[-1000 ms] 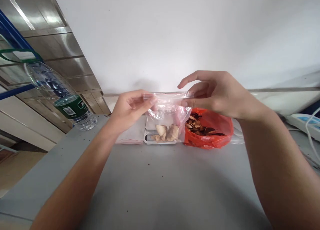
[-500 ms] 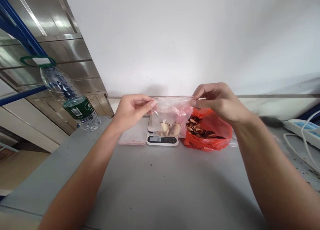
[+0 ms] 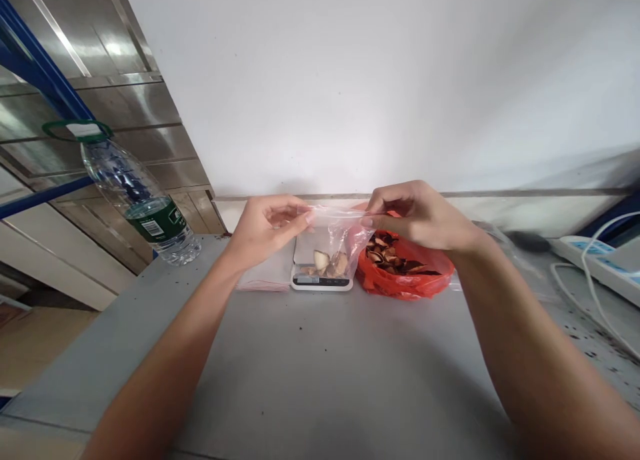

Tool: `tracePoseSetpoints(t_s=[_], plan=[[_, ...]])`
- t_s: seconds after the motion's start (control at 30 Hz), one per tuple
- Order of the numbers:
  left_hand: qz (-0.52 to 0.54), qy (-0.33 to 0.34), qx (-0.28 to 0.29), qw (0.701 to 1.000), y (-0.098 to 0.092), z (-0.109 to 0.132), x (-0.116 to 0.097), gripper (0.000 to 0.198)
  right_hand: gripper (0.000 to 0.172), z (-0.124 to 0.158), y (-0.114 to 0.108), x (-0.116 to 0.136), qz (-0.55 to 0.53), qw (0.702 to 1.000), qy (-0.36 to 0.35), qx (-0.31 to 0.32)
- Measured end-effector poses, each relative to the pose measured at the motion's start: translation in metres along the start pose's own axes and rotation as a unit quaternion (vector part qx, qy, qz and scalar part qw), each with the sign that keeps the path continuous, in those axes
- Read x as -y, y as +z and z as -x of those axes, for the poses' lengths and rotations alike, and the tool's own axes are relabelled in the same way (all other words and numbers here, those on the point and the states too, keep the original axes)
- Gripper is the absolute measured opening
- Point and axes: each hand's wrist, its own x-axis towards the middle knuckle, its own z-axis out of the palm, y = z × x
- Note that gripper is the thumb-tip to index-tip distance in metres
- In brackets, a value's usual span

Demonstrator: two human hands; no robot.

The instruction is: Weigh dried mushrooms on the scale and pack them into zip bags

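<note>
A clear zip-lock bag (image 3: 333, 237) hangs between my two hands, with several pale brown dried pieces (image 3: 330, 263) at its bottom. My left hand (image 3: 270, 227) pinches the bag's top left corner between thumb and fingers. At the top right edge, my right hand (image 3: 407, 213) pinches it the same way. Behind and below the bag lies a white digital scale (image 3: 320, 287), its display partly seen through the plastic. Close under my right hand, a red plastic bag (image 3: 405, 288) stands open, holding dark dried slices (image 3: 395, 257).
A stack of flat bags (image 3: 263, 277) lies left of the scale. A large water bottle (image 3: 145, 200) with a green label stands at the table's left edge. To the right are a white device (image 3: 600, 263) and a white cable (image 3: 590, 300). A white wall (image 3: 350, 80) rises behind.
Both hands have come down slightly, and my right hand has moved left toward the other. The bag's top edge is slacker, and the bag sits a little lower before the scale.
</note>
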Motion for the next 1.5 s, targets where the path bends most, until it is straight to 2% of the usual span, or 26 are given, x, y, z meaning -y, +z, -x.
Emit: tracePoseSetpoints(t_s=[0.1,0.3,0.5,0.6,0.7,0.8,0.9,1.03,1.27,1.5], plan=[[-0.041,0.019,0.009,0.999,0.003,0.0,-0.003,0.022,0.026,0.001,0.0,0.002,-0.001,1.0,0.018,0.008],[-0.101,0.042,0.014,0.994,0.006,0.001,-0.009,0.02,0.017,-0.001,0.003,0.004,0.007,0.997,0.041,0.07],[-0.037,0.016,-0.023,0.999,0.007,0.002,-0.006,0.017,0.021,0.0,0.006,0.001,0.02,0.999,-0.016,0.022],[-0.007,0.007,-0.033,0.999,0.007,0.002,-0.005,0.017,0.021,0.001,0.006,0.002,0.009,1.0,0.012,0.021],[0.001,0.016,-0.024,1.0,0.007,0.002,-0.006,0.016,0.018,0.0,0.007,0.004,0.0,0.997,0.035,0.063],[-0.007,0.024,-0.006,1.0,0.007,0.003,-0.007,0.016,0.019,-0.003,0.011,0.003,-0.012,0.997,0.013,0.078],[-0.016,0.028,0.002,0.999,0.008,0.003,-0.008,0.017,0.019,-0.005,0.014,-0.001,0.001,0.997,-0.031,0.068],[-0.037,0.025,0.005,0.999,0.009,0.003,-0.009,0.014,0.022,-0.005,0.015,-0.004,0.028,0.997,-0.053,0.052],[-0.044,0.02,0.014,0.999,0.009,0.004,-0.005,0.015,0.032,-0.006,0.019,-0.003,0.018,0.998,-0.015,0.063],[-0.044,0.033,0.015,0.998,0.013,0.004,-0.005,0.015,0.018,-0.008,0.024,-0.01,0.047,0.997,-0.048,0.045]])
